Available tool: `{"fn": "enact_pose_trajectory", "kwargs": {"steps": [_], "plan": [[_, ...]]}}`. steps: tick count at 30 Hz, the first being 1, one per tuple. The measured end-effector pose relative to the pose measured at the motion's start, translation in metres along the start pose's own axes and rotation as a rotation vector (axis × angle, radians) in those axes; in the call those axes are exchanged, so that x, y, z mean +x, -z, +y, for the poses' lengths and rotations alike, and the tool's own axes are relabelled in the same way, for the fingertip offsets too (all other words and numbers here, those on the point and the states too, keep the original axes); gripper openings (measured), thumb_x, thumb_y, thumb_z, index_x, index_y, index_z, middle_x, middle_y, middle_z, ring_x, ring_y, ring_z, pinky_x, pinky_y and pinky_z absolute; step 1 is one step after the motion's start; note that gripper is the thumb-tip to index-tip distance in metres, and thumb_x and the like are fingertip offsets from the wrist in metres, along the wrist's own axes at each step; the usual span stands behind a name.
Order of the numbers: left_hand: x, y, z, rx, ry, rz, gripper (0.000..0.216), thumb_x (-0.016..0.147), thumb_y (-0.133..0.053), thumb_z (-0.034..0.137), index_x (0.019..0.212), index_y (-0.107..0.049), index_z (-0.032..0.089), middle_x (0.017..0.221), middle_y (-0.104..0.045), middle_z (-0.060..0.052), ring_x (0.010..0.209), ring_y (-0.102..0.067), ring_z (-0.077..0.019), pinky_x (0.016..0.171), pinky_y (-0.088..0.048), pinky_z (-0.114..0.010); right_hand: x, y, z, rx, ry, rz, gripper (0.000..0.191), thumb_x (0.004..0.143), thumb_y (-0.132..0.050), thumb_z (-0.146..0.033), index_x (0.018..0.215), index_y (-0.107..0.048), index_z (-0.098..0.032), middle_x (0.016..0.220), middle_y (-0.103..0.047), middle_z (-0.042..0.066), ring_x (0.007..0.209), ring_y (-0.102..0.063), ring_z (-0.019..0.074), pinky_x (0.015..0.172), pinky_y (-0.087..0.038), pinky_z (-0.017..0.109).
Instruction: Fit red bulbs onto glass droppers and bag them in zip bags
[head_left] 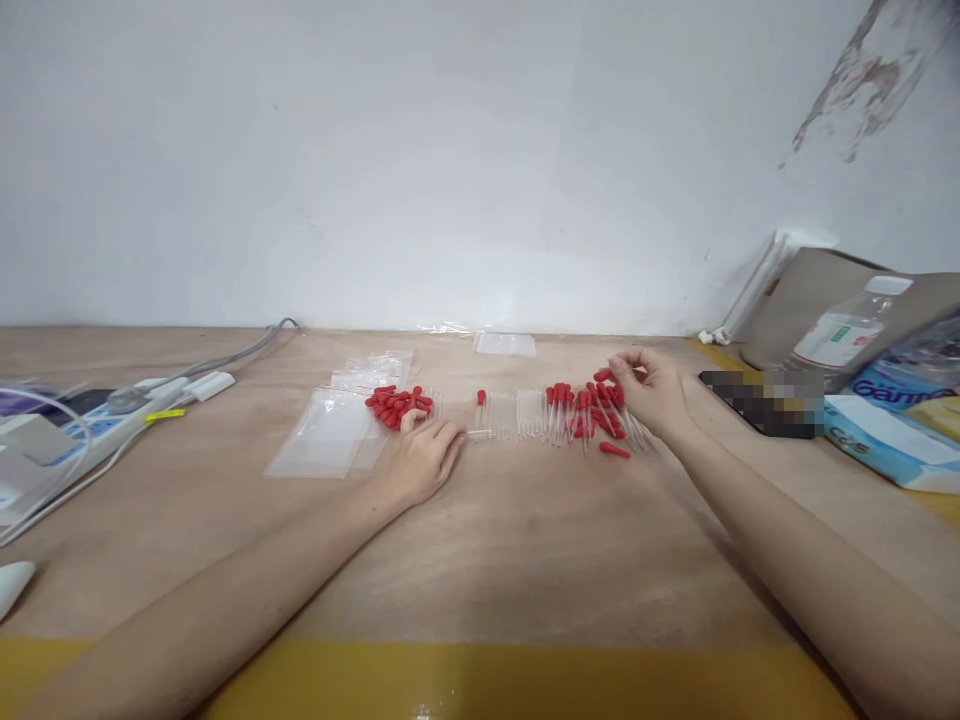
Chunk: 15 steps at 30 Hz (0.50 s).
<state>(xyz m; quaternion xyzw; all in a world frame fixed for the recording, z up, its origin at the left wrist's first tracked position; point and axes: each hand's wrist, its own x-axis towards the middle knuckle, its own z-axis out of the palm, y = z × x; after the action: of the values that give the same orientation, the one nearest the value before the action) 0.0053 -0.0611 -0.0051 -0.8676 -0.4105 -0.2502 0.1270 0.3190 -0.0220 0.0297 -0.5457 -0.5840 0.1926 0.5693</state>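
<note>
— So, what is each grip holding?

— My left grip (429, 458) looks closed on a thin, clear, stick-like tube (480, 433), which points toward the near side of the row of slim clear tubes (529, 414). My right grip (651, 388) pinches a small red, rubbery-looking bulb (602, 376) to the right of that row; I can't tell whether it carries a tube.

— And the step in hand?

— Pairing, I'd judge: a tube in one grip and a bulb in the other, well apart.

— What lies around the row?

— Right of it, a bunch of red-topped clear droppers (561, 397), with one loose red bulb (615, 450) just in front. At its left end, a single red-topped tube (481, 400); farther left, a heap of red bulb-shaped pieces (397, 405) beside flat clear plastic bags (315, 440). All this lies on a brown wooden desk (525, 560).

— What would the next move call for?

— A steady left hold, I think, and a soft right pinch, lining up the bulb's mouth with the tube's end.
</note>
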Motion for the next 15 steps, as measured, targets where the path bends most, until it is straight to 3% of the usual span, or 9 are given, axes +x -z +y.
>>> {"fn": "enact_pose_trajectory", "kwargs": {"steps": [3, 7, 11, 15], "plan": [[0.0, 0.0, 0.001, 0.001, 0.0, 0.007, 0.018, 0.089, -0.035, 0.022, 0.092, -0.053, 0.017, 0.083, -0.065, -0.003, 0.076, -0.058, -0.0168, 0.086, -0.027, -0.039, -0.017, -0.02, -0.012, 0.312, -0.126, -0.108, 0.037, 0.069, -0.057, -0.053, 0.08, -0.044, -0.021, 0.061, -0.06, -0.001, 0.055, -0.061, 0.0135, 0.053, -0.051, 0.027], [0.0, 0.0, 0.001, -0.006, 0.0, 0.023, 0.018, 0.089, -0.035, 0.021, 0.091, -0.053, 0.018, 0.083, -0.065, -0.003, 0.075, -0.058, -0.0172, 0.085, -0.027, -0.039, -0.054, -0.056, -0.019, 0.432, -0.169, -0.325, 0.039, 0.069, -0.058, -0.055, 0.079, -0.045, -0.02, 0.067, -0.057, -0.001, 0.054, -0.059, 0.0108, 0.053, -0.054, 0.029], [-0.001, 0.0, 0.0, -0.006, -0.002, 0.028, 0.018, 0.089, -0.035, 0.02, 0.092, -0.053, 0.018, 0.083, -0.065, -0.004, 0.075, -0.058, -0.0177, 0.084, -0.027, -0.039, -0.082, -0.076, -0.016, 0.41, -0.034, -0.415, 0.031, 0.069, -0.062, -0.048, 0.076, -0.052, -0.018, 0.087, -0.056, 0.005, 0.068, -0.06, 0.0121, 0.065, -0.055, 0.031], [-0.001, 0.0, 0.0, -0.021, -0.001, 0.036, 0.018, 0.088, -0.036, 0.019, 0.092, -0.053, 0.018, 0.083, -0.065, -0.004, 0.074, -0.058, -0.0172, 0.085, -0.027, -0.04, -0.088, -0.079, -0.009, 0.322, 0.169, -0.44, 0.021, 0.067, -0.067, -0.033, 0.08, -0.059, -0.018, 0.114, -0.049, 0.011, 0.087, -0.058, 0.0155, 0.077, -0.051, 0.032]]}}
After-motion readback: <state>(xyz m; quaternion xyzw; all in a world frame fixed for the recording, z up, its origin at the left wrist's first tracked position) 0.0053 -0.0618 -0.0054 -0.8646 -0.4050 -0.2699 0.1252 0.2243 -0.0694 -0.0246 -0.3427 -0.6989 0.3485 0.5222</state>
